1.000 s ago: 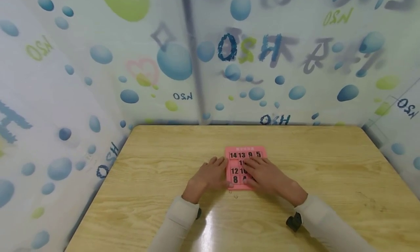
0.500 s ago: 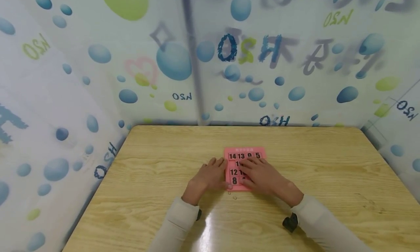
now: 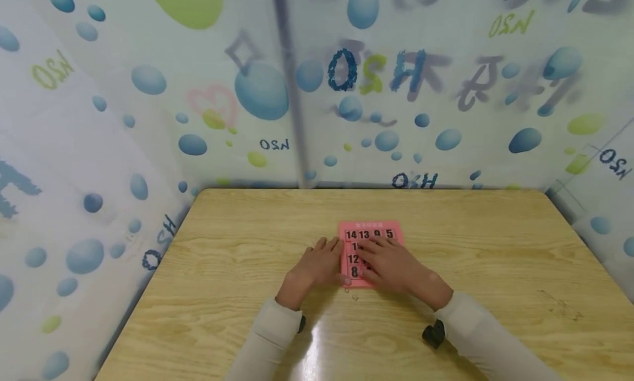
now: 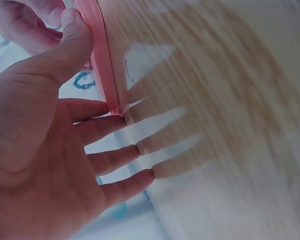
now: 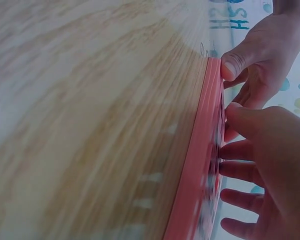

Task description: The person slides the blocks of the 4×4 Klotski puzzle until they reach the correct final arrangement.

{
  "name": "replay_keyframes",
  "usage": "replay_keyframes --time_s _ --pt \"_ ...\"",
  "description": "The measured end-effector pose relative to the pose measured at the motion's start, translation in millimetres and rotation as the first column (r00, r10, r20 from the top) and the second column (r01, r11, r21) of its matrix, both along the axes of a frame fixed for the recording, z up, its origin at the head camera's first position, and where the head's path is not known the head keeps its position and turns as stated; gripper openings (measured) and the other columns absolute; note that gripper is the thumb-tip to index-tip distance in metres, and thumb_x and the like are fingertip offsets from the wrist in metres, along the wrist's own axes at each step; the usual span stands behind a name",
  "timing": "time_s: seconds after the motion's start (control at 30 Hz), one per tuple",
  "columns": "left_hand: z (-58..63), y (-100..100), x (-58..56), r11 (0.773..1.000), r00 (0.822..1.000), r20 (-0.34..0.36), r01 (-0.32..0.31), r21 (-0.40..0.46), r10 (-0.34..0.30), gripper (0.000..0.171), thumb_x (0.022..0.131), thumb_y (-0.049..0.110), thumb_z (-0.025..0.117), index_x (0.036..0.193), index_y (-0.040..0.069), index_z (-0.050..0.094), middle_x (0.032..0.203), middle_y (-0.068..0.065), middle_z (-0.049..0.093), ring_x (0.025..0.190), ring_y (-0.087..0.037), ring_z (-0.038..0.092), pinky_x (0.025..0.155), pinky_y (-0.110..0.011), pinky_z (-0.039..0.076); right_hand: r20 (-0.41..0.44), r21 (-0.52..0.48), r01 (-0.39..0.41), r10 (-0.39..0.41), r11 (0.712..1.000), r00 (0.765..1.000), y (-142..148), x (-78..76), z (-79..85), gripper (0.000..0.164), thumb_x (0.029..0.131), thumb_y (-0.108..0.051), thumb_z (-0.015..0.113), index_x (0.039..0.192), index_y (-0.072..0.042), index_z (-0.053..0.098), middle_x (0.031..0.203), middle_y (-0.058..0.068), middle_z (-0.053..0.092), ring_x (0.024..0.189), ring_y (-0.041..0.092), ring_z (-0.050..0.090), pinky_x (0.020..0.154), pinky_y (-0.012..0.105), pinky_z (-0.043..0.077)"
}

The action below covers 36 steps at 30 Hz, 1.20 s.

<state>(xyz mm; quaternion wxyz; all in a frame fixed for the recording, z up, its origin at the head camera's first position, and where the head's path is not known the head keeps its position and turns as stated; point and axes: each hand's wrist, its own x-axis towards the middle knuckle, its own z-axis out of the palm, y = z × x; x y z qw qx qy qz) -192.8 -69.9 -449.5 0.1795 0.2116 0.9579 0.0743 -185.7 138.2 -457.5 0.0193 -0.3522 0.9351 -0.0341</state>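
A pink sliding number puzzle [image 3: 345, 225] with black-numbered tiles lies flat on the wooden table. My left hand [image 3: 321, 264] is at its left side. Its thumb [image 4: 76, 37] rests on the puzzle's near left corner, while the other fingers reach straight down beside the edge, tips at the tabletop. Over the tiles lies my right hand [image 3: 396, 264], fingers extended, with fingertips [image 5: 229, 167] on the tile faces. The 14, 13, 9 and 5 tiles show in the top row. The 15 tile [image 3: 354, 246] peeks out beside the right fingertips. Much of the lower right is hidden under that hand.
The wooden table [image 3: 238, 232] runs back to a wall [image 3: 223, 56] printed with blue and green drops. Side walls stand at left and right. Small dark marks [image 3: 559, 306] lie on the tabletop at the right. Dark straps [image 3: 434, 334] sit at both wrists.
My right hand has shifted slightly left, and the 15 tile has slid left with it into the gap at the row's left end. The left hand stays at the puzzle's edge.
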Motion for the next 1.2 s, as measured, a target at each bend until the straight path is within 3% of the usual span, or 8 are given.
replay_keyframes --time_s 0.7,0.93,1.2 --pt "-0.7 2.4 -2.5 0.999 0.999 0.034 -0.034 0.02 0.034 0.092 0.088 0.05 0.069 0.158 0.011 0.024 0.164 -0.008 0.024 0.15 -0.036 0.02 0.115 -0.057 0.029 -0.004 -0.044 -0.016 0.016 0.999 1.0 -7.0 -2.3 -7.7 0.053 0.102 -0.045 0.049 0.143 -0.013 0.055 0.152 0.006 0.047 0.14 0.032 0.042 0.113 0.059 0.032" --pt "-1.0 5.4 0.7 0.999 0.999 0.041 -0.026 0.025 0.025 0.095 0.087 0.051 0.07 0.159 0.011 0.022 0.165 -0.006 0.023 0.151 -0.035 0.019 0.117 -0.056 0.027 -0.047 -0.113 0.027 -0.032 0.993 0.998 6.0 1.0 -8.0 0.048 0.1 -0.039 0.056 0.138 -0.011 0.059 0.143 0.008 0.056 0.135 0.032 0.047 0.113 0.056 0.034" --pt "2.3 2.3 1.5 0.996 0.996 0.055 -0.067 0.062 0.063 0.1 0.084 0.05 0.074 0.159 0.011 0.021 0.165 -0.008 0.021 0.152 -0.035 0.016 0.118 -0.056 0.023 -0.056 -0.078 0.055 -0.059 0.995 0.997 22.6 -3.2 0.0 0.041 0.1 -0.037 0.056 0.129 -0.01 0.066 0.137 0.009 0.06 0.132 0.033 0.05 0.11 0.056 0.037"
